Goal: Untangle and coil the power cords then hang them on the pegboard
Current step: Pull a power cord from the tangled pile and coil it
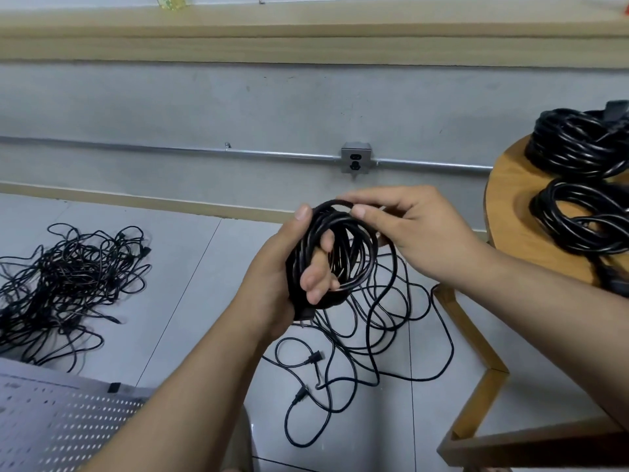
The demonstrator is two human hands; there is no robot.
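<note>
My left hand (289, 267) grips a coil of black power cord (354, 240), fingers curled through its loops. My right hand (408, 229) pinches the top strand of that coil between thumb and fingers. The rest of this cord (374, 335) trails down onto the floor in loose loops with plug ends showing. A tangled heap of black cords (64, 281) lies on the floor at the left. Two finished coils sit on the round wooden table (507, 212) at the right: one at the back (575, 144), one nearer (585, 219). The white pegboard (58, 420) lies at the lower left.
A grey wall with a metal conduit and a power outlet box (355, 158) runs behind. The table's wooden legs (476, 362) stand beside the loose cord on the tiled floor. A wooden shelf edge (306, 46) crosses the top.
</note>
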